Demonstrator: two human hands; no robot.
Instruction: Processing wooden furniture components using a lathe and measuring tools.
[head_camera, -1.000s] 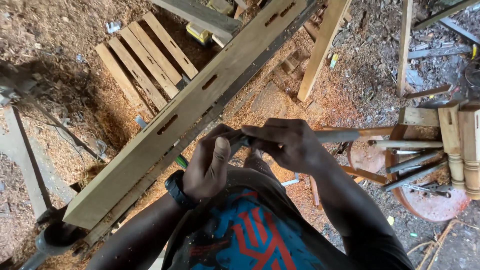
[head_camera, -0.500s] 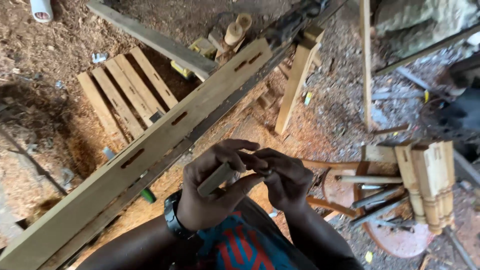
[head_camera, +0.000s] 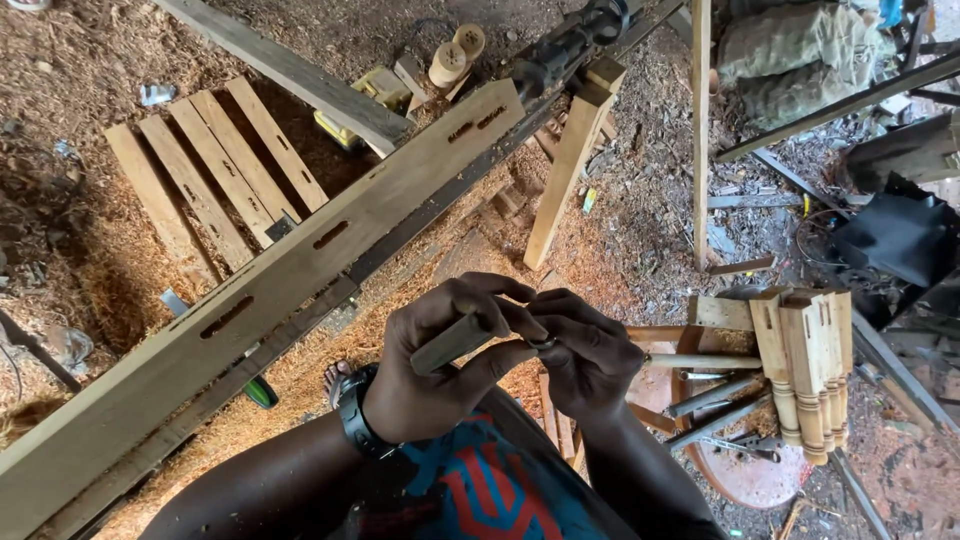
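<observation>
**Both hands on the chisel handle**

Since the earlier frame, both hands sit a little higher, and the long slotted plank (head_camera: 300, 262) has slid leftward. From my remote seat, my left hand (head_camera: 425, 375) wraps firmly around a grey tool handle (head_camera: 452, 343) — thumb up, wrist cocked. My right hand (head_camera: 590, 360) pinches its metal end (head_camera: 541, 344), fingers curled tight — turned legs (head_camera: 805, 375) stand just right.

long slotted plank (head_camera: 300, 270), turned legs (head_camera: 805, 375), sawdust (head_camera: 100, 270)
</observation>
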